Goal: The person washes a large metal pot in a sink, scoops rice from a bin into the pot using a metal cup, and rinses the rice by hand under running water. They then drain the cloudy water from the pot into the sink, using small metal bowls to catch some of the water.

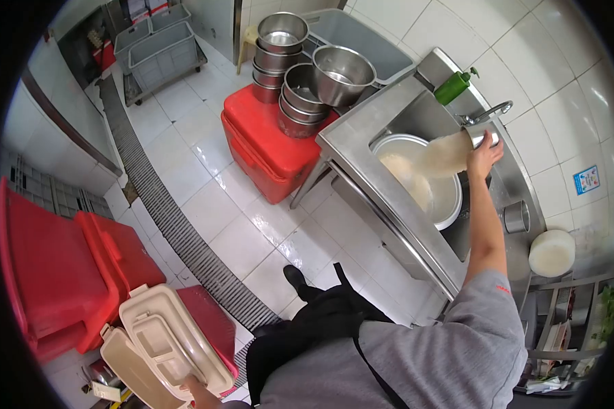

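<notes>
My right hand [484, 158] is closed around a metal cup [483, 132], tipped above the sink. Pale grains that look like rice [443, 154] pour from the cup into a large metal pot [451, 217] standing in the sink. A mound of the same grains lies inside the pot. At the lower left, my left hand [196, 390] grips the edge of a beige bin lid [215, 341], its fingers partly hidden. The lid leans tilted beside the open beige bin [119, 354].
The steel sink counter [348, 140] holds a green pump bottle [451, 87], a faucet [488, 112] and another metal cup [516, 217]. Stacked metal pots [303, 102] stand on a red box [262, 146]. A drain grate [177, 215] crosses the wet tiled floor.
</notes>
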Demonstrator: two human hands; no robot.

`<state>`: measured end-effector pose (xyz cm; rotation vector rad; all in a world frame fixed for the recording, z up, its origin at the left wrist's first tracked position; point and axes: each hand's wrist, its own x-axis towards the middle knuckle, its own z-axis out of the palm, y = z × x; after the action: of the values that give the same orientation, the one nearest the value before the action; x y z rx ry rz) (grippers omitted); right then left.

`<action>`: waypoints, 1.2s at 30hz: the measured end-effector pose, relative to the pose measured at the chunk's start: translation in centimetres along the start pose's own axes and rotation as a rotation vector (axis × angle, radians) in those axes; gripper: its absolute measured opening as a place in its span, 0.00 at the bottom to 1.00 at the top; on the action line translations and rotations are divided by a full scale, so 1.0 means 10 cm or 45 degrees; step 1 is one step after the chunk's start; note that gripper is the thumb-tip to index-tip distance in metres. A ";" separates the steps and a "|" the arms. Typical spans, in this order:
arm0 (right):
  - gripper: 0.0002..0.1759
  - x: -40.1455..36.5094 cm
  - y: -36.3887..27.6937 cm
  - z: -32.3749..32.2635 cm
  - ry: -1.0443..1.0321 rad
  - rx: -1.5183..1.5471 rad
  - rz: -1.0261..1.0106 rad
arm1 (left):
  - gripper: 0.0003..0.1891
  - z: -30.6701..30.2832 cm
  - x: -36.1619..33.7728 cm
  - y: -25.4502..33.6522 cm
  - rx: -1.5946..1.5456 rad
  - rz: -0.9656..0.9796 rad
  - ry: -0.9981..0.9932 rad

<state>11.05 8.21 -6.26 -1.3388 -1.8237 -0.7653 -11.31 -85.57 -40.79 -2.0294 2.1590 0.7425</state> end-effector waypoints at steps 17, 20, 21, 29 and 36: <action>0.16 -0.67 -1.47 -0.45 0.029 1.569 1.048 | 0.47 -0.12 0.20 -0.20 0.177 0.758 0.053; 0.29 -1.45 -2.87 -1.37 -1.040 2.554 1.213 | 0.58 -0.40 -0.14 0.04 0.012 0.429 -0.054; 0.36 -1.75 -3.23 -1.34 -1.495 2.587 1.049 | 0.56 -0.32 -0.06 0.02 0.036 0.460 0.018; 0.26 -4.39 -6.61 -4.32 -3.357 2.252 0.119 | 0.39 -0.50 0.23 0.09 -0.092 0.479 0.049; 0.35 -6.88 -7.93 -6.14 -2.937 1.541 -1.633 | 0.31 -0.60 0.20 0.25 -0.309 0.307 0.212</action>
<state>-39.26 -99.28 -32.90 -0.4154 1.8113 -1.2678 -12.35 -89.78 -35.60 -2.0258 2.5544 0.9371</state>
